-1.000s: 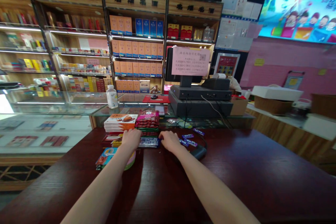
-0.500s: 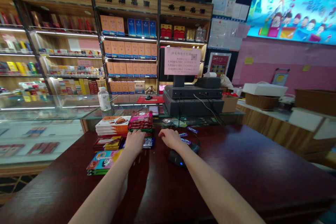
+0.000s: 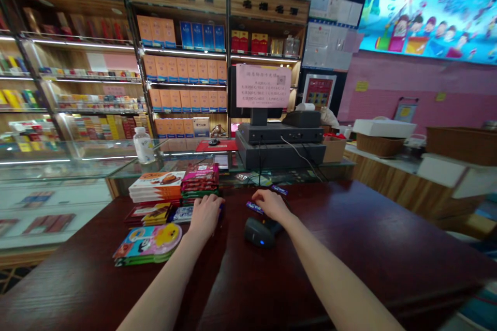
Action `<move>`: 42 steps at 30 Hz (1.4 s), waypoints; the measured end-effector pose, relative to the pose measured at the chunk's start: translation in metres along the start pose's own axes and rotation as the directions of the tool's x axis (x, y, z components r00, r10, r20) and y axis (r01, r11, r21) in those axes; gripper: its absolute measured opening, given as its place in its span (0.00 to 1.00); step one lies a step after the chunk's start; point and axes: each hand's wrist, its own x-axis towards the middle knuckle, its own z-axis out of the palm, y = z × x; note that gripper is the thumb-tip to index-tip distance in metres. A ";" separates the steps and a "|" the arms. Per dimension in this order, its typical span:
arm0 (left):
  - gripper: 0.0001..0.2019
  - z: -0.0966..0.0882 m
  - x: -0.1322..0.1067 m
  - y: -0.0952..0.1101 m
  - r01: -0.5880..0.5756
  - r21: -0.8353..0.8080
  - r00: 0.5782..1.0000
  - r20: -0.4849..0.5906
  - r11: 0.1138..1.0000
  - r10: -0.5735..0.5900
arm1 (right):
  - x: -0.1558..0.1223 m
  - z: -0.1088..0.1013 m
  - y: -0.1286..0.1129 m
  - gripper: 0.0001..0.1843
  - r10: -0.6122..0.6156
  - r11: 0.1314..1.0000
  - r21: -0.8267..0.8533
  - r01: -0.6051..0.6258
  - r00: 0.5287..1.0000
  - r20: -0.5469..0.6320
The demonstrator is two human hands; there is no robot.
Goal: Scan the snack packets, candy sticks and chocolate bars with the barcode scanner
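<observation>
My left hand (image 3: 205,214) lies palm down on a blue and silver packet (image 3: 182,213) at the foot of the snack stacks, its fingers curved over the packet's far edge. My right hand (image 3: 272,204) is bent down over small purple bars; one purple bar (image 3: 254,208) sticks out from under its thumb side. A black barcode scanner (image 3: 258,231) with a blue light lies just in front of my right wrist. Stacked orange boxes (image 3: 157,186) and pink packets (image 3: 201,178) stand behind my left hand.
Flat cartoon packets (image 3: 149,240) lie left on the dark red counter (image 3: 349,238). Behind it stand a cash register (image 3: 281,147) with a pink notice, a glass case (image 3: 58,165) with a white bottle (image 3: 143,146), and stocked shelves (image 3: 182,70). A basket (image 3: 378,144) sits right.
My right hand has moved right, away from the left one, onto the purple bars, uncovering the scanner. My left hand has stayed on the packet. The view has shifted right.
</observation>
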 end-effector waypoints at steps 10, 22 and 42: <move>0.20 0.025 0.001 0.012 -0.065 -0.113 0.986 -0.158 0.991 0.046 | -0.002 0.008 0.023 0.14 0.070 0.997 -0.020 -0.069 0.998 0.008; 0.20 0.040 -0.002 0.020 -0.105 -0.209 0.968 -0.247 0.972 0.051 | 0.001 0.020 0.023 0.16 0.082 0.992 -0.093 -0.080 0.997 0.013; 0.17 0.053 0.010 0.022 -0.137 -0.558 0.929 -0.360 0.819 -0.090 | -0.002 0.022 0.012 0.12 -0.214 0.858 0.436 0.271 0.961 -0.176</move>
